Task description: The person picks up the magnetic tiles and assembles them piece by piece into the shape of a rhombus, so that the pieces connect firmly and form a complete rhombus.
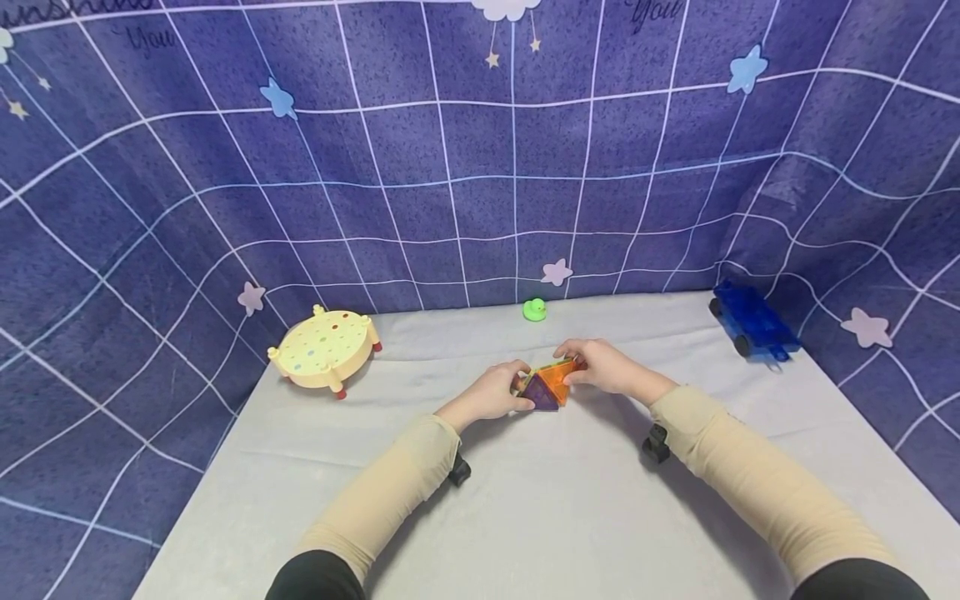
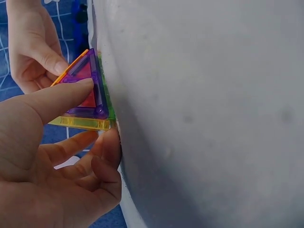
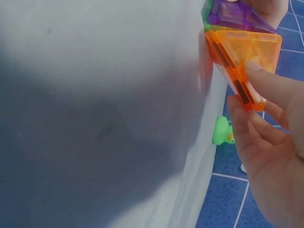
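Observation:
A small structure of see-through magnetic tiles stands on the white cloth between the two hands. Its purple triangular tile (image 1: 542, 395) faces the front left and its orange tiles (image 1: 555, 379) are on the right. In the left wrist view a yellow tile (image 2: 85, 123) and a green tile (image 2: 109, 97) edge the purple one. The left hand (image 1: 492, 392) grips the left side, thumb flat against the purple triangle and fingers around behind. On the other side, the right hand (image 1: 606, 367) pinches the orange part, thumb on its face and fingertips at its far edge.
Behind the tiles a green toy duck (image 1: 534, 310) sits near the patterned blue curtain (image 1: 480, 208). A round yellow toy table with short legs (image 1: 326, 346) stands back left. At the back right lies a blue toy car (image 1: 752, 319). White cloth (image 1: 525, 517) covers the tabletop.

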`<action>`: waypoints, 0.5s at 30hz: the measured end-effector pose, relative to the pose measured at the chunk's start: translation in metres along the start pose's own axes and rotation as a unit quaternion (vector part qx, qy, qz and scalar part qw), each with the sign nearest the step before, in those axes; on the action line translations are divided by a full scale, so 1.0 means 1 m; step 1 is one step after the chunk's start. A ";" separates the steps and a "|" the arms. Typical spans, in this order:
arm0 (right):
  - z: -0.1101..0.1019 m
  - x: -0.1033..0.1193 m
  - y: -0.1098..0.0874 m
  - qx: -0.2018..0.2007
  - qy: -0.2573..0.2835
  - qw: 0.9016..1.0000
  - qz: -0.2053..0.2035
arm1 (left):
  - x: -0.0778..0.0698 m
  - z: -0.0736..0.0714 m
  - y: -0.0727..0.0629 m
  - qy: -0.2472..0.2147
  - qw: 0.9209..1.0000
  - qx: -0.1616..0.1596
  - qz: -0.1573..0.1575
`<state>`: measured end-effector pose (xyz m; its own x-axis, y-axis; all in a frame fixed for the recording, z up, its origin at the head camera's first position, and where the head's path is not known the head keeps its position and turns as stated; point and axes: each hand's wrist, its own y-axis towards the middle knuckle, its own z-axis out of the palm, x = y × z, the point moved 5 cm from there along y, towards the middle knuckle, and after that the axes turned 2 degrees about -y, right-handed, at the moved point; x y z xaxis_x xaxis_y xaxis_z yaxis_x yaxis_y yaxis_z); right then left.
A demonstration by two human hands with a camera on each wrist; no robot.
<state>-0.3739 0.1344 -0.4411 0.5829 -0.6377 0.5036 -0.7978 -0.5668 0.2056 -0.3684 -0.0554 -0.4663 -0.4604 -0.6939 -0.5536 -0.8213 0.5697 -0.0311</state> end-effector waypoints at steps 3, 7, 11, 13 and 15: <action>0.001 -0.001 0.001 0.001 0.004 1.000 0.009 | 0.000 0.000 0.000 0.001 1.000 0.001 0.000; 0.001 -0.001 0.001 0.003 0.007 1.000 0.016 | 0.001 0.001 0.001 0.002 1.000 0.000 0.002; 0.002 -0.001 0.001 0.004 0.005 1.000 0.015 | 0.002 0.002 0.001 0.001 1.000 -0.001 0.002; 0.002 -0.002 0.000 0.005 0.005 1.000 0.015 | 0.003 0.002 0.001 0.000 1.000 -0.002 0.003; 0.002 -0.002 0.000 0.007 0.004 1.000 0.011 | 0.003 0.002 0.001 0.000 1.000 -0.002 0.007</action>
<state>-0.3744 0.1342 -0.4441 0.5633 -0.6462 0.5149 -0.8084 -0.5599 0.1818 -0.3697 -0.0563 -0.4700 -0.4712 -0.6867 -0.5536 -0.8164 0.5770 -0.0208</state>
